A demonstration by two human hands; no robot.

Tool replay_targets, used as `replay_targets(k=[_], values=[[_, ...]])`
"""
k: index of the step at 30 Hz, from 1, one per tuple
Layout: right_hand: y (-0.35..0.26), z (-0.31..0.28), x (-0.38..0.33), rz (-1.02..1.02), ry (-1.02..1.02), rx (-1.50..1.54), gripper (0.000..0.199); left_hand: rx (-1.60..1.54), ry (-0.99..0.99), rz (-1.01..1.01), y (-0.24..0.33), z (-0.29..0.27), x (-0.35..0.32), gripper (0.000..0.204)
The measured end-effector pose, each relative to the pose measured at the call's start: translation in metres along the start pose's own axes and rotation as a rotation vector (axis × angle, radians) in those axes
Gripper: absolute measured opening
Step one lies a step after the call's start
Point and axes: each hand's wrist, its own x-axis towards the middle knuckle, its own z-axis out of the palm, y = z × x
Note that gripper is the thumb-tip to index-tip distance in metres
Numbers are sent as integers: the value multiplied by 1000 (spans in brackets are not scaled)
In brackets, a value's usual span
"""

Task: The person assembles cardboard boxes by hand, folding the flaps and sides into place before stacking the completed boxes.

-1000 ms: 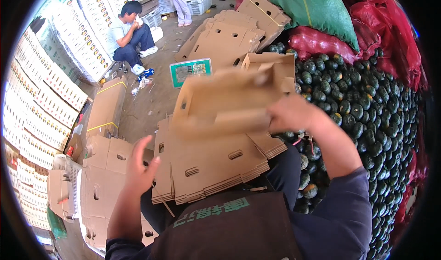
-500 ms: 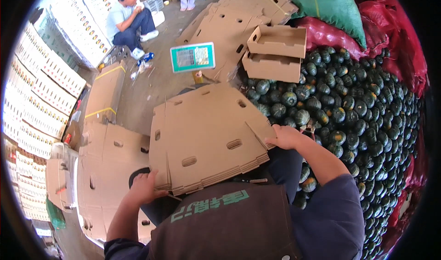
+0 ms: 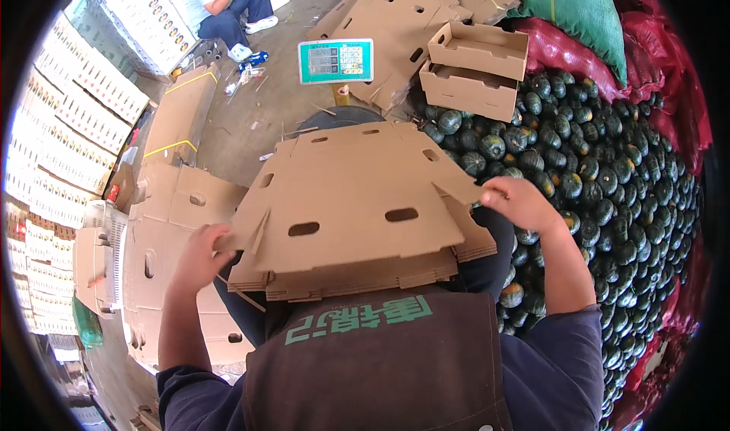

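Observation:
Across my lap lies a stack of flat cardboard box blanks (image 3: 365, 279). Its top sheet, a cardboard box blank (image 3: 353, 180) with oval hand holes, sits raised off those beneath, its side flaps bent. My left hand (image 3: 204, 254) grips the left flap of this sheet between thumb and fingers. On the other side my right hand (image 3: 525, 203) pinches the outer corner of the right flap, fingers curled.
Small dark green pumpkins (image 3: 601, 203) are heaped at my right, beside red mesh sacks (image 3: 563, 50). Two folded cardboard trays (image 3: 471, 89) stand stacked ahead. A scale display (image 3: 336, 60) is in front. More flat cardboard (image 3: 175, 256) lies left; a person (image 3: 232, 9) sits far left.
The top box blank has come up off the stack and its side flaps have bent. Both my hands have risen and spread a little outward with it. The view has shifted slightly.

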Motion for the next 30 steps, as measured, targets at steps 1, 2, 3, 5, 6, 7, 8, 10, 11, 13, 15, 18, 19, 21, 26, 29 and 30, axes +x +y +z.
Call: replay_targets(k=[1,2,3,5,6,7,8,10,11,13,15,18,19,21,26,29,30], values=[[-1,-7,3,-18,58,-20,31,-179,134,-23,-15,-1,-2,46],[-9,-17,2,34,9,224,36,-357,270,-46,-26,-5,-5,40],[-11,-29,-3,-75,44,356,41,-415,434,-57,-32,-13,-12,33],[0,-38,-9,-333,259,529,51,-605,801,89,-43,-32,-25,28],[3,-39,-8,-478,442,568,55,-944,899,448,-41,-34,-17,37],[-8,-31,4,-562,565,551,52,-863,917,412,-22,-29,-1,43],[-19,-19,20,-637,647,670,43,-787,927,381,-11,-26,15,49],[8,-9,48,-434,586,663,52,-1138,917,327,-58,11,55,49],[-2,7,69,-319,999,814,40,-1126,935,352,-50,4,58,49],[-18,11,63,-329,859,459,24,-894,928,112,-15,8,48,43],[-34,15,43,-483,642,12,21,-509,794,104,20,8,30,37],[-28,29,1,-753,61,-304,35,280,-67,302,43,7,7,30],[-32,31,-12,-723,-104,-411,39,306,-97,447,49,11,-4,33],[-42,27,-31,-697,-261,-517,44,341,-123,586,60,10,-23,37],[-45,12,-30,-786,-248,-483,46,111,-13,749,60,3,-19,47],[-46,31,-31,-550,-134,454,24,-432,-10,548,56,14,-12,35],[-39,31,-30,-492,-195,568,28,-969,41,357,54,22,-10,28]])
